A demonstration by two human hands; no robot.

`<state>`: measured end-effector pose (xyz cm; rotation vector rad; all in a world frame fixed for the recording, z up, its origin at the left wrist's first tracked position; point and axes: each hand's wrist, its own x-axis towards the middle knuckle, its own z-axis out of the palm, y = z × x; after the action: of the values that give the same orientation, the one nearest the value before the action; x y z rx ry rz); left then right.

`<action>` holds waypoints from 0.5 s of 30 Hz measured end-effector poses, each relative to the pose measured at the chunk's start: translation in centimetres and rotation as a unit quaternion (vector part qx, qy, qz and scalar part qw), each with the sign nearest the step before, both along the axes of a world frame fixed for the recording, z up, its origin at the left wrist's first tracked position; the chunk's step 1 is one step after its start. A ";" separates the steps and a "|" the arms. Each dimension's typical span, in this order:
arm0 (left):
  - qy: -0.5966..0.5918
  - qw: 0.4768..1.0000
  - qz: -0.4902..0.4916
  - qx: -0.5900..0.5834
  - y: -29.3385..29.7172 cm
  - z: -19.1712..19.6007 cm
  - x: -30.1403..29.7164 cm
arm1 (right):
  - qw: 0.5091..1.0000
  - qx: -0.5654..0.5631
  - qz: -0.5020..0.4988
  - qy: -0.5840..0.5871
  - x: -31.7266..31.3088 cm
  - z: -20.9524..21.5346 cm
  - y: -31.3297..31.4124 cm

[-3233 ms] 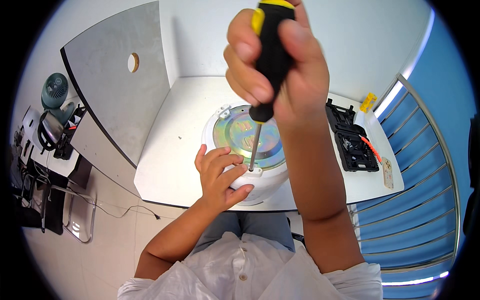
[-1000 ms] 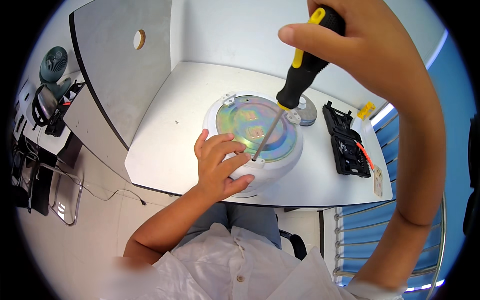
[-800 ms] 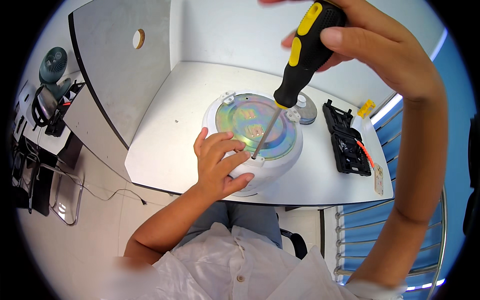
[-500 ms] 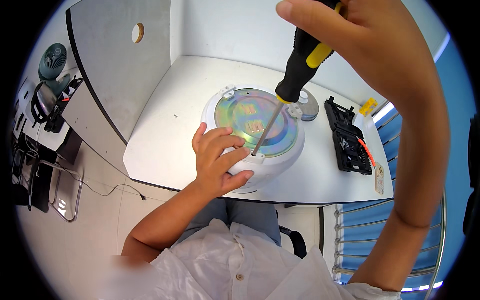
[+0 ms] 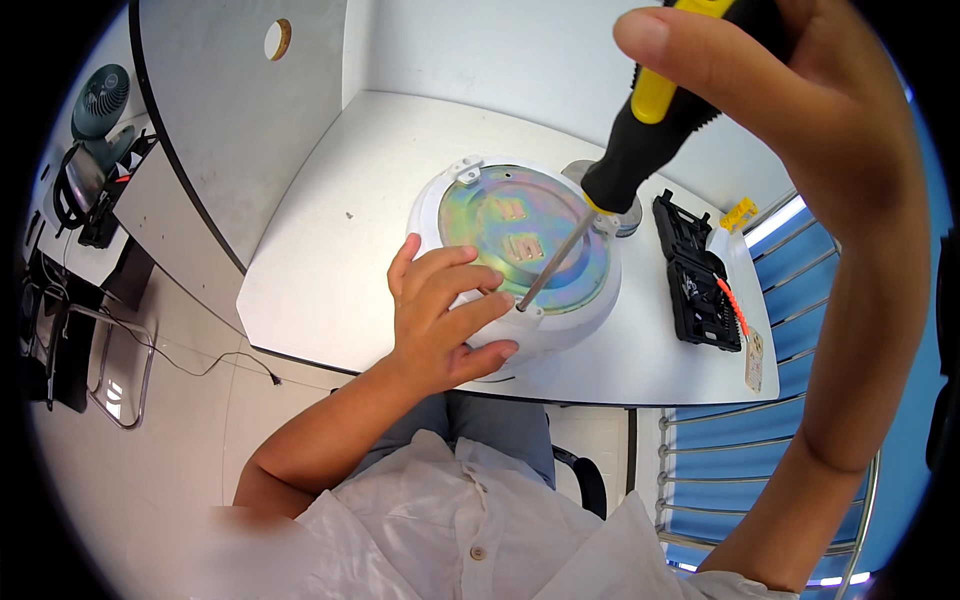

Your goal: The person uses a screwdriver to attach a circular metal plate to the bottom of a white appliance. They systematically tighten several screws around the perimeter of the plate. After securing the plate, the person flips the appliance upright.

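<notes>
Left hand lay, fingers apart, on the near-left rim of the round white appliance, which sat on the table, ahead and right of it. Right hand was clamped on the screwdriver, its tip at the near foot; it leaned farther right than half a second before.
</notes>
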<state>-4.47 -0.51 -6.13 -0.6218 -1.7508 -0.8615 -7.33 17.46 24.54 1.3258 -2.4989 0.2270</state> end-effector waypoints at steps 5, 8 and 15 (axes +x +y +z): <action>0.000 1.000 -0.005 0.005 0.0 -0.1 0.0 | 0.887 -0.106 0.306 -0.329 -5.4 -0.3 -2.0; -0.002 1.000 -0.003 0.002 0.0 -0.1 0.0 | 0.624 -0.210 0.491 -0.571 -8.7 -4.4 -3.8; -0.012 1.000 0.000 -0.006 -0.2 0.0 0.2 | 0.523 -0.275 0.567 -0.574 -7.9 -8.3 -6.3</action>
<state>-4.31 -0.69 -6.17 -0.6217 -1.7791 -0.8629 -15.19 11.12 16.22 2.6388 -1.0544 2.5710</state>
